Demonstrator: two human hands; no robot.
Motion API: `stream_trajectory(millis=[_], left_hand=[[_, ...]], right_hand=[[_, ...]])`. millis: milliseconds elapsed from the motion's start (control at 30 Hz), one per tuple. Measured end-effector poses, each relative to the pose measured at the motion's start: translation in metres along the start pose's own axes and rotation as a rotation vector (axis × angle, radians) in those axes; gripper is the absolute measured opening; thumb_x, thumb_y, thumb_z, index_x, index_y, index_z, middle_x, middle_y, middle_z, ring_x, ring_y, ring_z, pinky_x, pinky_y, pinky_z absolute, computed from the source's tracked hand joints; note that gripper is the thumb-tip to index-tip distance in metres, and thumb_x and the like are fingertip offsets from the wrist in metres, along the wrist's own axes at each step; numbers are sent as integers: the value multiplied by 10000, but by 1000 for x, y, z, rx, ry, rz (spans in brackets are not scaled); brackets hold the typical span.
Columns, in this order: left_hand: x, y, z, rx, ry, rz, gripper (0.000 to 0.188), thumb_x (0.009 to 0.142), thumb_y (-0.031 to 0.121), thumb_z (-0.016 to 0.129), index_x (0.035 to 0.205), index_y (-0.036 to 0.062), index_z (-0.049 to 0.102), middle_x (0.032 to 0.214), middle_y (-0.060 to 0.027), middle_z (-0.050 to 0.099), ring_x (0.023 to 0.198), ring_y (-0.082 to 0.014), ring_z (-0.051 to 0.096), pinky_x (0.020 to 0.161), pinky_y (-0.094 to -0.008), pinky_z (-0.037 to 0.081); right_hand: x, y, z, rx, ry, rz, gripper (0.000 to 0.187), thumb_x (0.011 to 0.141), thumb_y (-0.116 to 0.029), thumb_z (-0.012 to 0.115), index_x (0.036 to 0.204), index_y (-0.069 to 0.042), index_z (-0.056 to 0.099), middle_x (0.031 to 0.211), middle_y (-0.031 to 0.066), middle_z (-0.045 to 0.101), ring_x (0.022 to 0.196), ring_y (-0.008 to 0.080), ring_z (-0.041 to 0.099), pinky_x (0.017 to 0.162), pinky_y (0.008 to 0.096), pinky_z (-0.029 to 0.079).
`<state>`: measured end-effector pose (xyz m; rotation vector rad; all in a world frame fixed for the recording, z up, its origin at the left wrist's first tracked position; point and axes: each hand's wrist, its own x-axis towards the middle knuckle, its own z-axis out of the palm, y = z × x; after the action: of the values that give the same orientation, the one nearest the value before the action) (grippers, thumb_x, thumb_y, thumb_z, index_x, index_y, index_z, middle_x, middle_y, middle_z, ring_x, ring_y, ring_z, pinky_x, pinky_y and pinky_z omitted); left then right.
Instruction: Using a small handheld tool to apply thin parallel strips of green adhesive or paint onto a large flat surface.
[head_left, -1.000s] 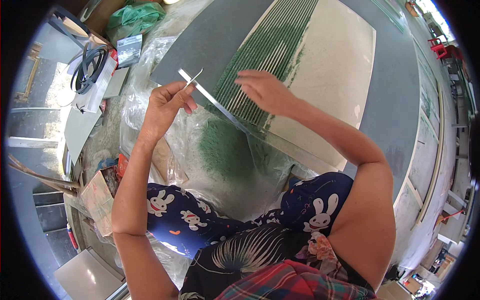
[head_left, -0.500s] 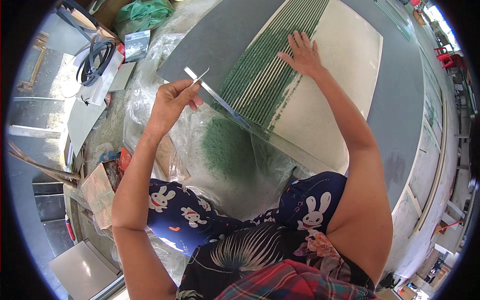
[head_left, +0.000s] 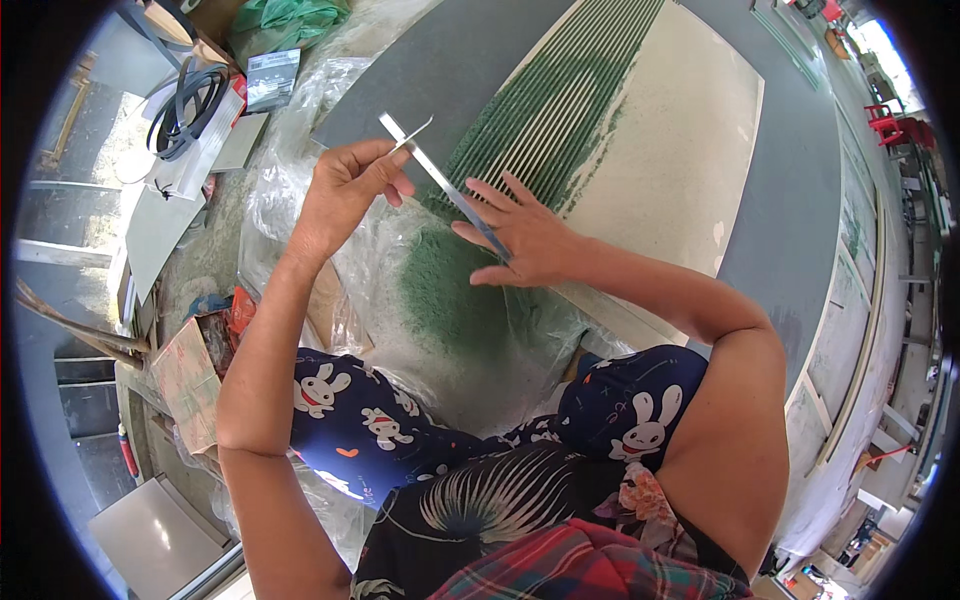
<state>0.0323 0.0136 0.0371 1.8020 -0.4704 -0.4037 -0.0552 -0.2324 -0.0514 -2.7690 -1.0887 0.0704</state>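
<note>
My left hand is closed in a pinch at the upper part of a long flat metal strip. A thin pale piece with a curved tip crosses the strip at these fingers; whether the two are joined I cannot tell. My right hand is open, fingers spread, around the strip's lower end; contact there is unclear. Beyond it, narrow parallel strips coated in green powder lie side by side on a cream board. A heap of green powder rests below the board's near edge.
The cream board lies on a larger grey board. Clear plastic sheeting spreads below and to the left. Coiled dark bands, a green plastic bag and a cardboard box stand at the left. A red stool is far right.
My right hand has come off the green-coated strips, moving nearer and left to the metal strip's lower end. My left hand has shifted slightly up and right, still pinching.
</note>
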Motion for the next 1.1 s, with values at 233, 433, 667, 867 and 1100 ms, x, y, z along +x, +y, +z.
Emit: stream_trajectory(millis=[233,433,667,867,1100], left_hand=[[-3,-1,-3,-15,25,9,272,972,240,631,1030,-16,704,751,-58,683,657,-99,596,655,-244,498],[1,-6,1,15,5,-24,259,963,212,640,1024,-34,698,747,-64,685,650,-100,598,643,-246,501],[-1,-12,-7,-10,43,-32,268,958,217,647,1021,-40,690,748,-70,685,660,-107,606,656,-252,503],[4,1,-1,-12,47,5,276,957,233,652,1020,-33,691,745,-66,682,661,-107,605,656,-250,501],[-5,-3,-6,-17,50,22,289,959,239,647,1039,-35,690,766,-69,690,663,-105,603,653,-249,497]], right_hand=[[17,122,12,-256,218,384,732,980,-631,319,1539,-160,278,1619,108,181,1496,307,149,1194,564,112],[16,214,1,-335,175,803,823,958,-691,299,1550,-122,244,1621,124,157,1500,326,96,1193,577,111],[35,133,13,-333,85,585,938,903,-777,257,1543,-91,259,1626,143,134,1506,332,67,1188,576,77],[26,4,24,-31,120,5,753,905,-646,476,1422,-98,473,1575,154,278,1485,329,168,1180,591,114],[29,49,16,36,321,-86,308,917,-346,614,1083,-97,689,1413,126,520,1331,309,451,1127,521,301]])
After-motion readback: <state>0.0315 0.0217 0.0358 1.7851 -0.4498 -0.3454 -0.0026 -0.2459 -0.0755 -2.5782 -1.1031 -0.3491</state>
